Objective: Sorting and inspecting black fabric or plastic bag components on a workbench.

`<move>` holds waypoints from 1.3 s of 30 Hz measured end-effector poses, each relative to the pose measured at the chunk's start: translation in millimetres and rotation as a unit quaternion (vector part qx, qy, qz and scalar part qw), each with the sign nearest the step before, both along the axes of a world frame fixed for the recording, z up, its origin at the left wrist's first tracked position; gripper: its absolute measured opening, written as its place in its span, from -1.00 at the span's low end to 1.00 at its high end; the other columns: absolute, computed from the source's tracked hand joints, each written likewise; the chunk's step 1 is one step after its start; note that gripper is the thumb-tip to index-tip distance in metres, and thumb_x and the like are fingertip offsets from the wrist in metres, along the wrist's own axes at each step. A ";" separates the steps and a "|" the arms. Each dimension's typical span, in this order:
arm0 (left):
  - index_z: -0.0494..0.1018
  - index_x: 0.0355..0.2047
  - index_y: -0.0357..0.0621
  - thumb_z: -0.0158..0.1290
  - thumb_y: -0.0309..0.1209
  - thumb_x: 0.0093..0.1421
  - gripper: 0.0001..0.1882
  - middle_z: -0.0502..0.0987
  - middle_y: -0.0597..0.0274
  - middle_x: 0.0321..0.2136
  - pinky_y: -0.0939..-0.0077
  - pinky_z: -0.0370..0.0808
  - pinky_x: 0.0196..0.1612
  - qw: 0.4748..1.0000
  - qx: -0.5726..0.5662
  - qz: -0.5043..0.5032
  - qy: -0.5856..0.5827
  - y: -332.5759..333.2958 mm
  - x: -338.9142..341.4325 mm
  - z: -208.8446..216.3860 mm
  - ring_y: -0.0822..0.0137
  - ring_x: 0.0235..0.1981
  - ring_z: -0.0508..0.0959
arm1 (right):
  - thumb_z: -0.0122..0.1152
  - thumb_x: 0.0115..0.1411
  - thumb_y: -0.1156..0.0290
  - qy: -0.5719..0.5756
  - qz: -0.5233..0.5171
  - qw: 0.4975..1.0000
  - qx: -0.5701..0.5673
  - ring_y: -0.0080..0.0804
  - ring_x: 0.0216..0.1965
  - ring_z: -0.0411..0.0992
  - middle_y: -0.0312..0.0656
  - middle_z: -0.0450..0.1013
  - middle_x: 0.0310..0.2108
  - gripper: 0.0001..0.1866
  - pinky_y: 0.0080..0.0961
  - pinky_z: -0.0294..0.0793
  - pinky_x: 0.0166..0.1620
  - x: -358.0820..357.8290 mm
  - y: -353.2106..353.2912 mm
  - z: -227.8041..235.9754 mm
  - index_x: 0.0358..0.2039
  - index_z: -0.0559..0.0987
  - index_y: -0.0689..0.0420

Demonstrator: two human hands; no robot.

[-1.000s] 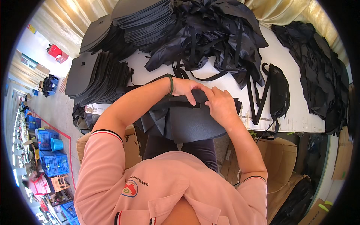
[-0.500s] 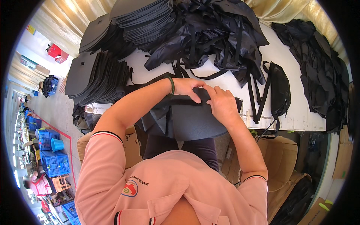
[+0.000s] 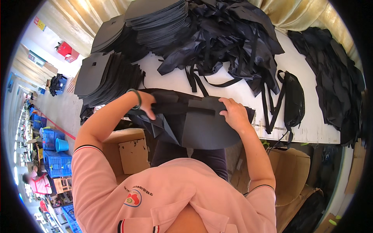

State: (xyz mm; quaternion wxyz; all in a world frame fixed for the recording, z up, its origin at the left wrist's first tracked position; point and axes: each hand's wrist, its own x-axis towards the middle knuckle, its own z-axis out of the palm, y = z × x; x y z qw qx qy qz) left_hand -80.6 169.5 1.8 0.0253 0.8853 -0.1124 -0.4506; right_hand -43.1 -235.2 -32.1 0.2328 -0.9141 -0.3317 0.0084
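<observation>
Several sheet stacks (image 3: 91, 74), fabric heap (image 3: 229, 42) beyond black piece (image 3: 208, 130); left hand (image 3: 145, 104), right hand (image 3: 235, 115) touching it, each grip unclear.

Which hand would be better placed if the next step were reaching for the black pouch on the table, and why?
Probably the right hand: it touches the dark panel and is nearer the black pouch. The left hand is farther off, at the black fabric's left part.
</observation>
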 end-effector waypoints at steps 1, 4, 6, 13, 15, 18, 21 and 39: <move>0.47 0.05 -0.32 0.33 0.22 -0.20 -0.04 0.54 -0.20 -0.02 0.20 0.43 0.12 0.998 0.056 -0.002 0.024 13.9 -6.0 4.3 -0.04 0.07 0.52 | 0.37 0.03 0.43 0.006 -0.005 1.000 -0.004 -0.05 -0.23 0.52 -0.09 0.50 -0.20 -0.51 -0.24 0.47 -0.13 0.1 0.8 -0.3 0.00 0.48 0.04; 0.52 0.00 -0.28 0.38 0.16 -0.26 -0.09 0.59 -0.16 -0.12 0.22 0.47 0.06 0.979 0.187 -0.009 0.078 49.3 -24.2 15.5 -0.02 -0.02 0.57 | 0.37 0.03 0.43 0.010 -0.009 1.000 -0.011 -0.02 -0.23 0.52 -0.08 0.50 -0.20 -0.51 -0.22 0.48 -0.12 0.3 5.1 -1.9 0.01 0.48 0.05; 0.51 0.00 -0.22 0.40 0.09 -0.24 -0.14 0.59 -0.08 -0.11 0.20 0.49 0.01 0.976 0.211 -0.006 0.061 40.9 -32.9 33.4 -0.01 -0.03 0.56 | 0.37 0.03 0.43 0.011 -0.015 1.000 -0.017 -0.01 -0.23 0.52 -0.07 0.50 -0.19 -0.51 -0.21 0.48 -0.12 0.6 4.8 -3.9 0.01 0.48 0.05; 0.34 0.19 0.00 0.29 -0.01 0.00 -0.23 0.23 -0.10 0.25 -0.10 0.18 0.27 0.860 -0.296 -0.102 -0.403 -137.2 -52.6 32.0 -0.11 0.29 0.21 | 0.39 0.01 0.42 0.035 -0.034 0.998 -0.042 0.00 -0.19 0.50 -0.06 0.49 -0.20 -0.50 -0.19 0.48 -0.10 0.3 7.6 -4.0 0.01 0.48 0.04; 0.28 0.27 0.06 0.26 0.06 0.01 -0.16 0.13 -0.10 0.33 -0.22 0.05 0.33 0.850 -0.295 -0.137 -0.415 -155.6 -66.7 -7.9 -0.13 0.37 0.09 | 0.40 0.00 0.43 0.029 -0.007 0.999 -0.036 0.03 -0.12 0.47 -0.02 0.47 -0.22 -0.52 -0.19 0.47 -0.07 4.6 14.3 5.6 -0.02 0.49 0.04; 0.17 0.35 0.15 0.21 0.17 0.00 -0.06 0.01 -0.07 0.39 -0.36 -0.13 0.34 0.888 -0.231 -0.121 -0.379 -163.2 -64.5 -53.6 -0.10 0.43 -0.03 | 0.40 0.00 0.42 0.006 -0.016 1.000 0.001 0.04 -0.10 0.45 0.00 0.46 -0.21 -0.54 -0.21 0.46 -0.04 39.6 5.5 11.3 -0.05 0.51 0.08; 0.08 0.39 0.20 0.09 0.27 0.06 -0.03 -0.03 -0.03 0.41 -0.36 -0.19 0.34 0.886 -0.237 -0.118 -0.382 -161.2 -62.1 -68.9 -0.10 0.44 -0.08 | 0.42 0.00 0.30 -0.064 -0.113 0.991 0.043 -0.01 -0.05 0.43 -0.04 0.45 -0.16 -0.49 -0.17 0.43 -0.02 92.6 2.0 2.2 -0.03 0.49 0.10; 0.21 0.27 -0.08 0.30 -0.22 0.09 -0.21 0.19 0.01 0.28 0.09 0.21 0.29 0.731 -0.501 0.202 -0.418 -128.1 -34.3 -17.2 0.00 0.23 0.31 | 0.37 -0.13 0.66 -0.126 0.102 0.941 0.296 -0.13 -0.25 0.40 -0.19 0.43 -0.38 -0.77 -0.34 0.43 -0.17 113.9 106.4 77.9 -0.45 0.52 0.17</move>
